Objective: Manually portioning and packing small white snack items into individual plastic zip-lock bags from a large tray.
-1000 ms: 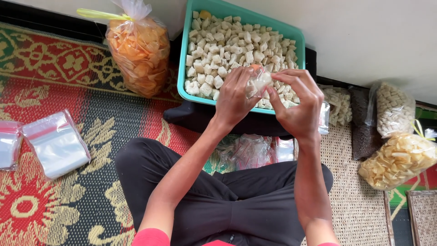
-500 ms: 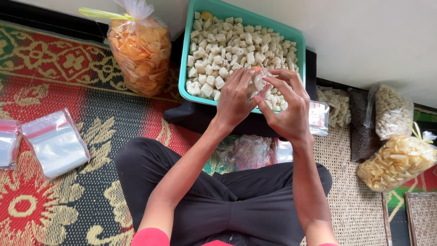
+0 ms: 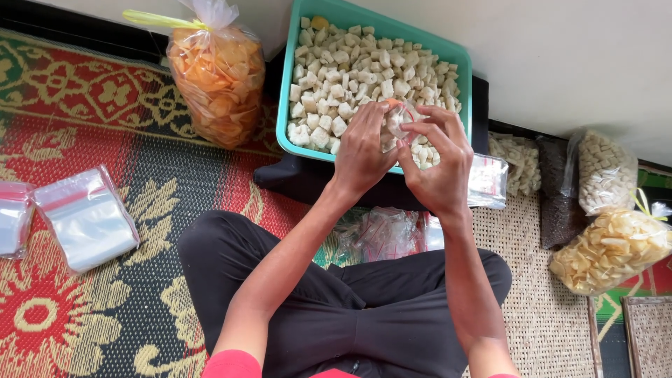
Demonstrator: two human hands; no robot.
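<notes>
Left hand (image 3: pixel 362 150): I noted its grip pinched on a small clear bag (image 3: pixel 397 123), held over the near edge of the teal tray (image 3: pixel 281 112).
Right hand (image 3: pixel 437 164): I saw its fingertips clasping the same bag at its top edge.
Small clear bag: it held a few pale cubes; I could not tell whether its seal was closed.
Teal tray: it remained nearly full of pale cubes (image 3: pixel 350 63).
Done so far: I judged little finished; 1 filled packet (image 3: pixel 488 180) lay just right of the tray.
Left to do: 2 stacks of empty bags (image 3: pixel 85 218) lay on the mat (image 3: pixel 84 315), well apart from the hands.
</notes>
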